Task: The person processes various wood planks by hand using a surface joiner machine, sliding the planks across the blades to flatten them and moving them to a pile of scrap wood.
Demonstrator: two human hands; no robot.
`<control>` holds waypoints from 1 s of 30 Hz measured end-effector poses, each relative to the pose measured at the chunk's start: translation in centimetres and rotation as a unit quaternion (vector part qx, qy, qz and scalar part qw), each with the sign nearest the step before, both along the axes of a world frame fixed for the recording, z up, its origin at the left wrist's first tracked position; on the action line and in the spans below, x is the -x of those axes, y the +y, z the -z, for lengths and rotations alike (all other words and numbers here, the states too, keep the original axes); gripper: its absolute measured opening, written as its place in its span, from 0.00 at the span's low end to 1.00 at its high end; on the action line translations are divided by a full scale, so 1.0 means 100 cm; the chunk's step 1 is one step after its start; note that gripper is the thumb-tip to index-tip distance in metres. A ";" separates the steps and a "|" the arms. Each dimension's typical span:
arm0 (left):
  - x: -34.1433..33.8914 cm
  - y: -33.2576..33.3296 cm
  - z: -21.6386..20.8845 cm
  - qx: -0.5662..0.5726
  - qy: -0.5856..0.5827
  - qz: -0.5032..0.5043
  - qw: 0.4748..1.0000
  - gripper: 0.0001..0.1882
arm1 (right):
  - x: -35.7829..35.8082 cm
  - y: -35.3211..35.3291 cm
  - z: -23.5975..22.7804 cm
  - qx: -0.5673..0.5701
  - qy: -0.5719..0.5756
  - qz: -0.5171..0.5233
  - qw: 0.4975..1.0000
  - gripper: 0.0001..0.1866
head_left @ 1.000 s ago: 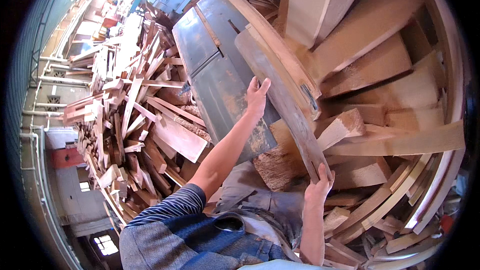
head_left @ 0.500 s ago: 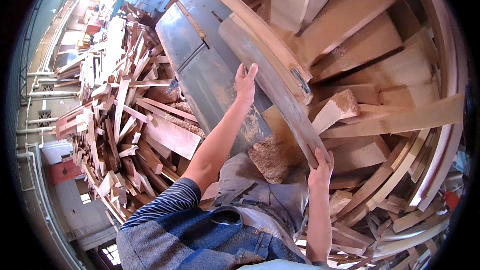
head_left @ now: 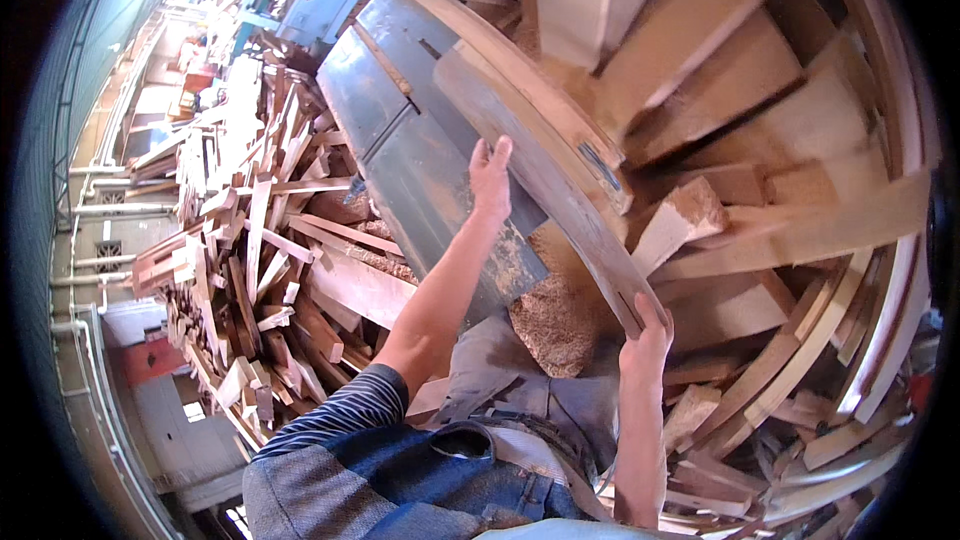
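"Board [head_left: 565,195] between our hands: how do we hold it?"

"Hands apart. Our right hand [head_left: 644,340] is clamped on the near end; our left hand [head_left: 489,180] touches the left edge, and we cannot tell whether it grips."

"Where do we have the board?"

"Slanting along the right side of the metal desk [head_left: 425,190], near end past its edge, beside a pale wooden strip [head_left: 520,72]."

"And farther out?"

"Sawdust [head_left: 555,325] below the desk, thick planks [head_left: 740,85] to our right, scrap wood [head_left: 258,230] heaped left, a blue machine [head_left: 310,15] beyond."

I count one table [head_left: 415,165]; along its right, two hands [head_left: 490,180] [head_left: 646,338] on one grey board [head_left: 562,188]; beyond it, one blue machine [head_left: 308,12].
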State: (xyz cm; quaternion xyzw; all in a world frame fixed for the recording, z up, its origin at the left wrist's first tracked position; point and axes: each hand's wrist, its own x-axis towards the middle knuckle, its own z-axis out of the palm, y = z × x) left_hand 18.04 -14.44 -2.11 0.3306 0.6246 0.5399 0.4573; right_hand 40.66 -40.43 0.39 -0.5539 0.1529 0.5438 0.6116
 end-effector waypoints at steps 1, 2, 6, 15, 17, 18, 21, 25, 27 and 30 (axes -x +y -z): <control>-0.005 -0.003 -0.005 -0.007 -0.009 -0.003 1.000 0.41 | -0.001 0.001 -0.003 0.001 0.006 0.002 1.000 0.22; 0.000 0.001 0.001 -0.019 -0.014 0.016 1.000 0.39 | -0.001 0.002 -0.005 0.003 0.011 0.003 1.000 0.20; 0.011 0.010 0.010 -0.058 -0.036 0.068 0.995 0.28 | 0.003 0.007 0.000 0.014 0.006 -0.008 1.000 0.23; 0.011 0.018 -0.001 -0.067 -0.040 0.044 0.996 0.26 | 0.004 0.020 0.000 0.075 0.017 -0.055 0.996 0.22; 0.011 0.022 0.001 -0.059 -0.022 0.039 0.997 0.27 | 0.002 0.018 0.006 0.058 0.038 -0.052 0.996 0.23; 0.015 0.024 0.006 -0.053 -0.001 0.037 0.998 0.28 | 0.001 0.019 0.009 0.049 0.051 -0.052 0.996 0.24; 0.021 0.028 0.025 -0.042 0.066 0.004 0.997 0.32 | -0.002 0.020 0.021 0.064 0.038 -0.097 0.992 0.33; 0.009 0.023 -0.013 0.010 0.145 -0.009 0.989 0.34 | 0.001 0.026 0.008 0.071 0.045 -0.087 0.993 0.29; 0.014 0.026 -0.009 -0.001 0.127 0.011 0.992 0.35 | -0.001 0.028 0.018 0.058 0.062 -0.068 0.994 0.26; 0.012 0.030 0.016 0.003 0.150 -0.020 0.989 0.39 | 0.000 0.032 0.020 0.051 0.060 -0.111 0.991 0.25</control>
